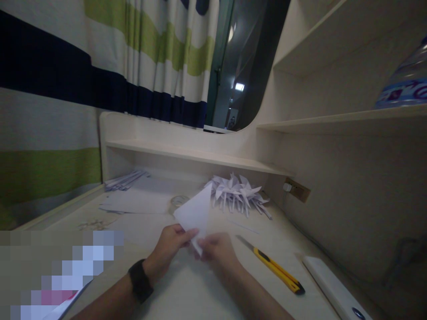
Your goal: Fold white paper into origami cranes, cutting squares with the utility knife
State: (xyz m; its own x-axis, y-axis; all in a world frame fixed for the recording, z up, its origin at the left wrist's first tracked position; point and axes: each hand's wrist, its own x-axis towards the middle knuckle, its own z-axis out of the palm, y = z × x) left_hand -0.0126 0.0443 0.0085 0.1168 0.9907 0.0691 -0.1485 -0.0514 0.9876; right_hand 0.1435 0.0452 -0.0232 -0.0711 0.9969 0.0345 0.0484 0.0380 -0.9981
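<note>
A folded piece of white paper [197,211], roughly triangular, is held up above the desk between my two hands. My left hand [173,238], below a black wrist band, pinches its lower left edge with the thumb on top. At the paper's lower tip, the fingers of my right hand [216,249] are closed on it, a little blurred by motion. To the right of my right hand lies a yellow and black utility knife [275,269] with its blade out. Behind the paper stands a roll of clear tape [179,202], partly covered.
Several white paper pinwheels [235,191] are heaped at the back. White paper sheets [140,193] and a stack of paper strips [126,180] lie at the back left. A white case [333,286] rests at right, near a wall socket [296,190]. Small pieces [95,224] lie at left.
</note>
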